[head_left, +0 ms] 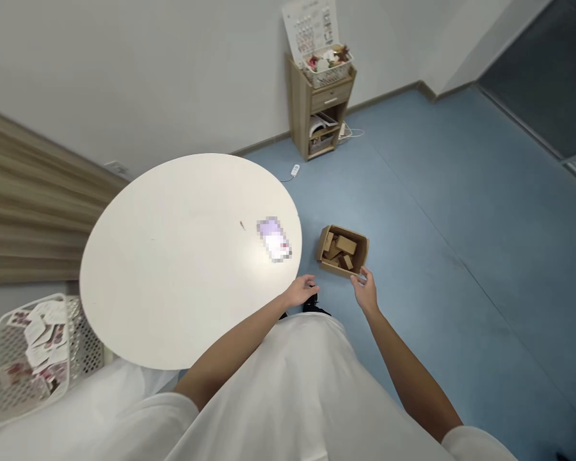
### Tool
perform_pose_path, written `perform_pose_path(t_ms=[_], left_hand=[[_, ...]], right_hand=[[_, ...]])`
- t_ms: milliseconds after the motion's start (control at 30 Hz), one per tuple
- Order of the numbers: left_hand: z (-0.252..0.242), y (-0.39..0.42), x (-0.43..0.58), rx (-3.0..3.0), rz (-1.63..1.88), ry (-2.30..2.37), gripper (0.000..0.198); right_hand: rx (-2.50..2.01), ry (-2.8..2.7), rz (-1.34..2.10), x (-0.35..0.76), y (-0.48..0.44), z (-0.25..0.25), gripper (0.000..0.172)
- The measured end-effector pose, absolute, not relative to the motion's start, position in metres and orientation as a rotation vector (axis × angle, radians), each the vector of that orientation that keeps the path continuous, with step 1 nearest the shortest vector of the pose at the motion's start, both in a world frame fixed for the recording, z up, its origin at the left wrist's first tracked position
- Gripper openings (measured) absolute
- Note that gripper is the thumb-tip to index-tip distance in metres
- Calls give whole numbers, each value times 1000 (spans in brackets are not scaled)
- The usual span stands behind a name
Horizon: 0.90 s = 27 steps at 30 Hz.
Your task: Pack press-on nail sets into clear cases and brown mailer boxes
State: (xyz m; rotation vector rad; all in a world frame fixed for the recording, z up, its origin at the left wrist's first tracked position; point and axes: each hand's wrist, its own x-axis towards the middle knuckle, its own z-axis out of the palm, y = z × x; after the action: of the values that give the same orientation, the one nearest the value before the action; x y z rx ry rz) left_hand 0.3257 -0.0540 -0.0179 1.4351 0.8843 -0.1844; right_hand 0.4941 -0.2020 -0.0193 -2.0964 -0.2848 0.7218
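Note:
An open cardboard box (360, 255) sits on the blue floor in front of me, with several smaller brown cartons inside it. My right hand (365, 291) reaches down to the box's near edge, fingers curled close to the rim; whether they grip it I cannot make out. My left hand (301, 291) hangs beside the round white table's (173, 256) near edge, fingers loosely curled, holding nothing that I can see.
A blurred small item (274, 239) lies on the table near its right rim. A wooden side cabinet (319, 102) with a wire basket on top stands against the far wall. A white mesh basket (26, 355) of paper packets sits at lower left.

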Motion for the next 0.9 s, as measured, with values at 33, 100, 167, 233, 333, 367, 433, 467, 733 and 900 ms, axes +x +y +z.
perform_pose_path(t_ms=[33, 100, 167, 233, 333, 367, 433, 467, 733, 900], left_hand=[[-17, -50, 308, 1436, -135, 931, 54], [-14, -41, 274, 1413, -34, 997, 47], [-11, -34, 241, 1400, 67, 1073, 43], [-9, -29, 209, 1395, 122, 1168, 41], [-7, -28, 168, 1378, 161, 1273, 39], [-7, -29, 156, 1371, 171, 1293, 38], [-7, -31, 135, 1359, 185, 1317, 37], [-7, -32, 127, 1355, 189, 1325, 36], [-13, -32, 92, 1321, 234, 1372, 36], [-6, -34, 99, 1290, 332, 1440, 36]], right_hand=[[-2087, -368, 729, 485, -190, -16, 63], [-2076, -578, 752, 466, -160, -8, 59], [-2089, -837, 789, 446, -127, 1, 54], [-2130, -1114, 813, 427, -94, 10, 53], [-2231, -1399, 830, 403, -49, 15, 52], [-2270, -1456, 815, 397, -37, 14, 52], [-2346, -1529, 760, 387, -17, 10, 52], [-2377, -1552, 732, 384, -9, 7, 52], [-2496, -1604, 737, 379, 7, -2, 55], [-2344, -1630, 683, 367, -6, 10, 50]])
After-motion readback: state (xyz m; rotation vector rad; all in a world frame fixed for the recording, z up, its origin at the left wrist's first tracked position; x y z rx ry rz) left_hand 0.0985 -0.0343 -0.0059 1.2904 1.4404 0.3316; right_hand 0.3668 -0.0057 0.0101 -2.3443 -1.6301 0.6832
